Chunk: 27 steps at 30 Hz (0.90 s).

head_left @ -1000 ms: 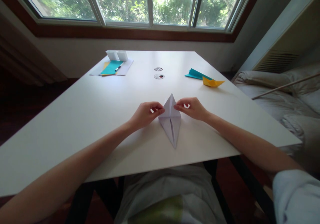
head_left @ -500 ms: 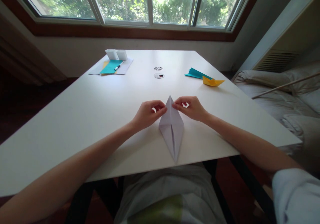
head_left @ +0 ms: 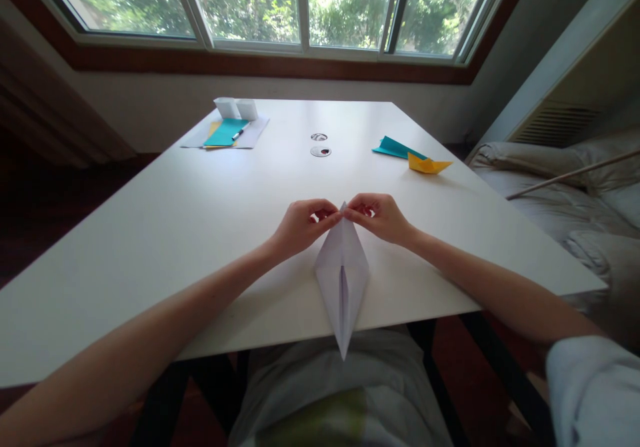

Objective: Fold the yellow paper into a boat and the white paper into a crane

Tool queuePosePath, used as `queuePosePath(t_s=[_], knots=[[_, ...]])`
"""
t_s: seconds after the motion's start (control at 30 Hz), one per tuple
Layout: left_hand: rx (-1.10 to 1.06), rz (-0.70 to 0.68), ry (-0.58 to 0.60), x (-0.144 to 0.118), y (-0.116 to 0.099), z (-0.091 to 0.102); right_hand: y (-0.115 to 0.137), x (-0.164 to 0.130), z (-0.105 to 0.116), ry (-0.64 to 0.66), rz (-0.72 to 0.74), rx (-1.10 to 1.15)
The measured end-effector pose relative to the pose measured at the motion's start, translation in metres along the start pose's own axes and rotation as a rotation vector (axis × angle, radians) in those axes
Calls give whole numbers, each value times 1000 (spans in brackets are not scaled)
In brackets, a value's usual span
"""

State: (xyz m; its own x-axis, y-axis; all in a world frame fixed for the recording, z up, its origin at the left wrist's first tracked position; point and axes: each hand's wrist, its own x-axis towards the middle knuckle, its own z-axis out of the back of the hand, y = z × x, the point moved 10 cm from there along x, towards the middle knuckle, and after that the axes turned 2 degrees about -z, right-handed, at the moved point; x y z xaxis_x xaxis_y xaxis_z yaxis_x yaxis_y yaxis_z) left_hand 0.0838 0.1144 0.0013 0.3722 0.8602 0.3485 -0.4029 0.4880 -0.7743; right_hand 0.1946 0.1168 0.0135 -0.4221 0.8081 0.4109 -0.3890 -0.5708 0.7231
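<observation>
One tip of a white, kite-shaped piece of folded paper (head_left: 356, 260) was pinched by a left hand (head_left: 305, 226) and a right hand (head_left: 383, 219); at its far end, the thumb and fingertips of each were closed on the paper, just beside those of the other. Neither of the hands was released, and the remaining fingers were curled inward. The paper was held lengthwise before the body, at the near side of a white, smooth-topped desk (head_left: 165, 247), and its lower point was extended past the near edge in the view. Whether its middle was rested on the surface or lifted from it could not be told. Along the lower half, a narrow slit was opened between two flaps.

Beyond the right hand, a turquoise folded paper plane (head_left: 397, 147) and a yellow folded paper boat (head_left: 429, 165) were placed close together, the boat set partly before the plane. At the far left, a yellow paper sheet (head_left: 213, 129) and a turquoise paper sheet (head_left: 226, 131) were stacked on white paper (head_left: 261, 134), and a slim black-and-white pen (head_left: 241, 131) was laid beside them. Two white, angular objects (head_left: 227, 108) were stood behind the stack; their material could not be made out. Two flat, round discs (head_left: 321, 152) were seen near the far middle, well apart from the hands.
</observation>
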Motion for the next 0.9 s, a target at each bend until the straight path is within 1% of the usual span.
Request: queuePosePath(t_s=[0.1, 0.23, 0.3, 0.37, 0.43, 0.53, 0.6, 0.67, 0.8, 0.83, 0.9], knots=[[-19, 14, 61, -1, 3, -5, -3, 0, 4, -21, -17, 14], [-13, 37, 157, -4, 7, -13, -11, 0, 17, -117, -39, 27], [-12, 38, 178, -4, 9, -15, -16, 1, 21, -144, -54, 55], [-3, 39, 150, -3, 11, -12, -21, 1, 18, -111, -82, 84], [7, 49, 79, -1, 14, -4, -26, 1, 9, -16, -109, 88], [14, 80, -47, 0, 18, 10, -28, 0, -5, 129, -106, 22], [18, 102, -94, 1, 21, 16, -29, -1, -8, 171, -88, -28], [4, 119, -76, 1, 24, 16, -30, 0, -7, 162, -84, -60], [-112, 190, 65, -2, 34, 2, -36, 1, 0, 89, -118, -105], [-127, 204, 83, -3, 36, 0, -37, 1, 1, 79, -124, -112], [-120, 202, 83, -3, 37, 0, -38, 1, 0, 78, -132, -120]])
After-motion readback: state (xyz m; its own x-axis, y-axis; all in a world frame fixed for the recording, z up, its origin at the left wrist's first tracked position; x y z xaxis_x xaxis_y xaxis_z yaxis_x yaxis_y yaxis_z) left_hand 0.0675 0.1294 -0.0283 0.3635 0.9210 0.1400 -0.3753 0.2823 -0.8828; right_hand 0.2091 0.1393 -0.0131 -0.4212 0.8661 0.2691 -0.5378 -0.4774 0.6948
